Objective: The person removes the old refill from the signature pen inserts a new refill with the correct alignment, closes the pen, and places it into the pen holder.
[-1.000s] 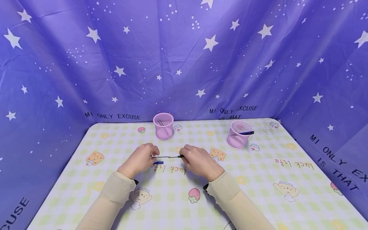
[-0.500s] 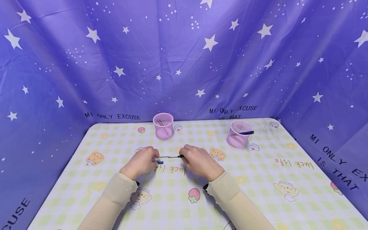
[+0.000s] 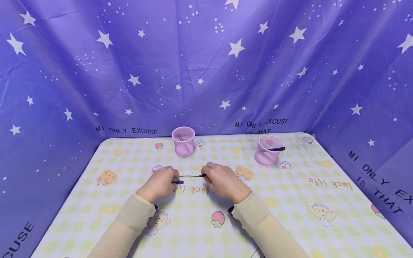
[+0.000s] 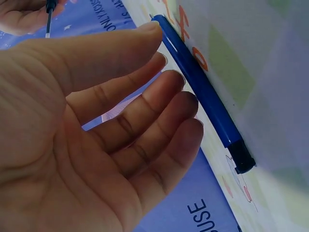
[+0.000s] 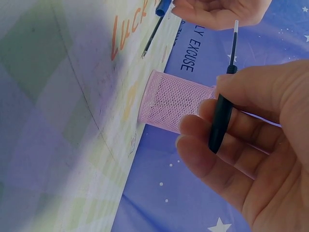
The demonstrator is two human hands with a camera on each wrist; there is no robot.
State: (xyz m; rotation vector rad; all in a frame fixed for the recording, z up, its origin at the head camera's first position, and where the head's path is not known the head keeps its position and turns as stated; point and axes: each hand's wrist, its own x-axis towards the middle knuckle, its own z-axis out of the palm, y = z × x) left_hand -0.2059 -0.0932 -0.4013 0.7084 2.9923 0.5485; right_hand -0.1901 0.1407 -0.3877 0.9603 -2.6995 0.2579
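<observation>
My left hand is low over the table with relaxed fingers, right beside a blue pen barrel. In the left wrist view the thumb tip overlaps the barrel's far end, and its dark end lies past the fingertips. A thin pen refill lies on the cloth by this hand, just beyond the barrel. My right hand pinches a dark, tapered pen part between thumb and fingers. From that part a slim refill sticks out toward the left hand.
A pink mesh cup with thin sticks inside stands at the back, beyond the hands. Farther right, another pink mesh cup has a dark blue pen leaning over its rim. A checked cloth covers the table; a starry curtain surrounds it.
My left hand has shifted slightly right and toward me along the blue barrel and loose refill, which look unmoved. My right hand has stayed still with the dark pen part.
</observation>
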